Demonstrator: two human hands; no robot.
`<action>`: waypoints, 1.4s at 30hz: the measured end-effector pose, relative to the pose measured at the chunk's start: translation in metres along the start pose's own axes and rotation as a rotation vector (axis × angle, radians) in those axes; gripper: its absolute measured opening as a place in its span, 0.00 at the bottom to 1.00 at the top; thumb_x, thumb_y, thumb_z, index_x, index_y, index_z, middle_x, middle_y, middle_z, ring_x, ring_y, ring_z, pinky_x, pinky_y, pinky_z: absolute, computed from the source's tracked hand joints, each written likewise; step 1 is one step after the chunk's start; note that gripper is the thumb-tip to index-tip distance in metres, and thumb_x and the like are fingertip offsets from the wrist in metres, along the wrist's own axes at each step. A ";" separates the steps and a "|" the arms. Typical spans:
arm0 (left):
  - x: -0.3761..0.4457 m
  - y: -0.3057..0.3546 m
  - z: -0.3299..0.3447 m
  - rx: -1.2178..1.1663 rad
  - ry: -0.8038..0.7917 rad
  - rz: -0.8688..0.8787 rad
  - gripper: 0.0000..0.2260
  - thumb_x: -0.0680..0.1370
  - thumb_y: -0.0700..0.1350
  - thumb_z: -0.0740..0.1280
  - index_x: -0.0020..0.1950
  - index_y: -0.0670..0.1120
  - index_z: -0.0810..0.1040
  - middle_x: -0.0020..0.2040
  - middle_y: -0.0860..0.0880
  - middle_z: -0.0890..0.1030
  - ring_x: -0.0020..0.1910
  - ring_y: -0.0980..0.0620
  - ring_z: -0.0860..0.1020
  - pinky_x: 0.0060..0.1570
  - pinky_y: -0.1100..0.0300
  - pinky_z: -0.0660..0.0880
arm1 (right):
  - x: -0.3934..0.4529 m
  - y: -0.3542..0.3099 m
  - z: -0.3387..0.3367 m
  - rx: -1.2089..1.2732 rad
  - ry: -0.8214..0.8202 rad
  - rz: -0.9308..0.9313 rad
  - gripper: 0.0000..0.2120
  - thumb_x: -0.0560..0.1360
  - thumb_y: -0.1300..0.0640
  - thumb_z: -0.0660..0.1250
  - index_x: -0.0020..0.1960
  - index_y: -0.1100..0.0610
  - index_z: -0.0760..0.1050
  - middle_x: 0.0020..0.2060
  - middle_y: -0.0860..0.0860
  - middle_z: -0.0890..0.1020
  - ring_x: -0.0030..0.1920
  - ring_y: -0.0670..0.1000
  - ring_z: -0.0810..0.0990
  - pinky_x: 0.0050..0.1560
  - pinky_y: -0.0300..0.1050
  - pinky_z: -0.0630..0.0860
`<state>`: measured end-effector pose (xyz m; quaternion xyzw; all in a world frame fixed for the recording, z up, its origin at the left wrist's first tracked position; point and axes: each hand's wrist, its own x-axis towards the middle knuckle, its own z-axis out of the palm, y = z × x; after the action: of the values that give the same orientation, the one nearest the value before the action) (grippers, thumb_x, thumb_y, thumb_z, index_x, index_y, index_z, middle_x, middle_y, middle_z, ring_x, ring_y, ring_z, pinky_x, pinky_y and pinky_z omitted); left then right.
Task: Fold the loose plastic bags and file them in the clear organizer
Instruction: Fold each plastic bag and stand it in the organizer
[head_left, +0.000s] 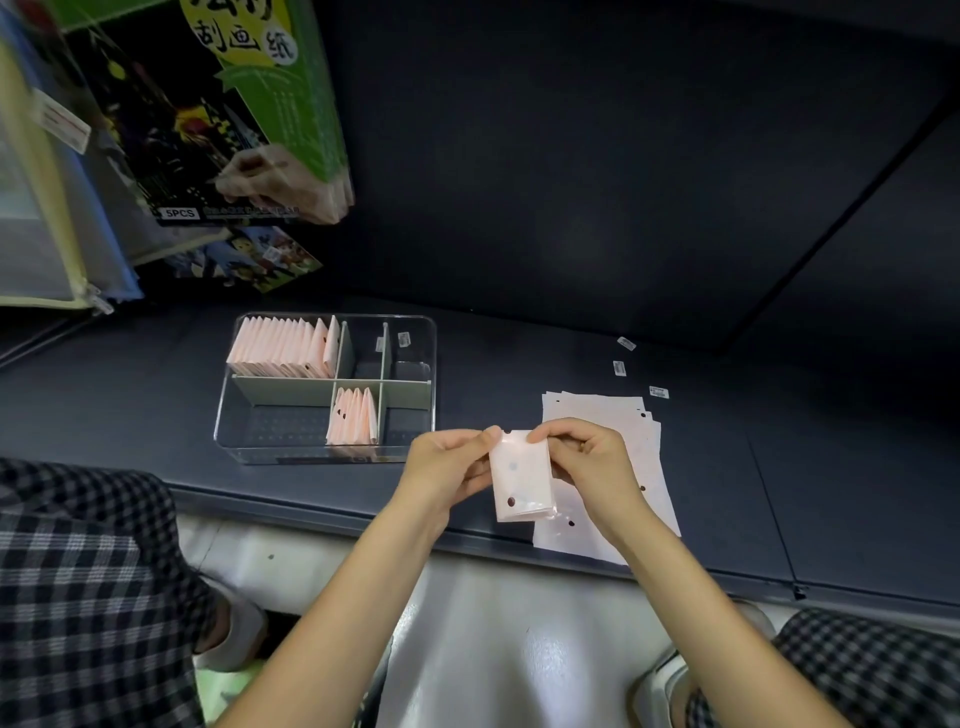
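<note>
A pale pink plastic bag (521, 477), folded into a narrow strip, hangs upright between both hands above the shelf's front edge. My left hand (448, 464) pinches its top left corner. My right hand (584, 456) grips its top right edge. Beneath and to the right lies a stack of flat loose bags (639, 441). The clear organizer (415, 332) sits to the left; its back-left compartment holds a row of folded bags (283, 347), and a front-middle compartment holds a few more folded bags (353, 418).
The dark shelf surface (519, 358) carries small barcode stickers (619, 368) behind the stack. Boxed goods (208, 114) and zip pouches (47, 228) stand at the back left. Checked trouser legs (78, 571) flank the shelf's front edge.
</note>
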<state>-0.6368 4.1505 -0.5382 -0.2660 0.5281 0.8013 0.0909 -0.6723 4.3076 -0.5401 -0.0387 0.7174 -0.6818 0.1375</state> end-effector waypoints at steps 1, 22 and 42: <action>0.000 -0.001 0.001 0.030 0.032 0.038 0.04 0.74 0.41 0.71 0.40 0.42 0.83 0.39 0.45 0.85 0.36 0.53 0.83 0.34 0.64 0.78 | 0.000 0.000 0.000 -0.009 -0.007 0.008 0.16 0.75 0.72 0.61 0.38 0.56 0.81 0.35 0.47 0.84 0.38 0.44 0.82 0.37 0.35 0.77; -0.004 0.000 0.001 0.523 0.107 0.588 0.11 0.73 0.39 0.71 0.37 0.56 0.82 0.37 0.59 0.84 0.38 0.60 0.80 0.41 0.68 0.76 | 0.005 -0.014 -0.005 -0.292 -0.030 -0.101 0.12 0.71 0.62 0.72 0.35 0.46 0.82 0.36 0.43 0.84 0.39 0.41 0.81 0.42 0.28 0.74; 0.009 -0.006 -0.018 0.309 0.103 0.255 0.06 0.71 0.37 0.74 0.36 0.46 0.83 0.32 0.46 0.83 0.32 0.53 0.78 0.37 0.62 0.77 | 0.001 0.008 0.013 -0.115 0.055 0.118 0.03 0.72 0.60 0.72 0.42 0.60 0.82 0.35 0.46 0.84 0.36 0.41 0.81 0.38 0.29 0.73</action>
<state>-0.6360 4.1360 -0.5526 -0.2207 0.6780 0.7012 0.0013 -0.6691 4.2955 -0.5488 0.0146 0.7598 -0.6312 0.1551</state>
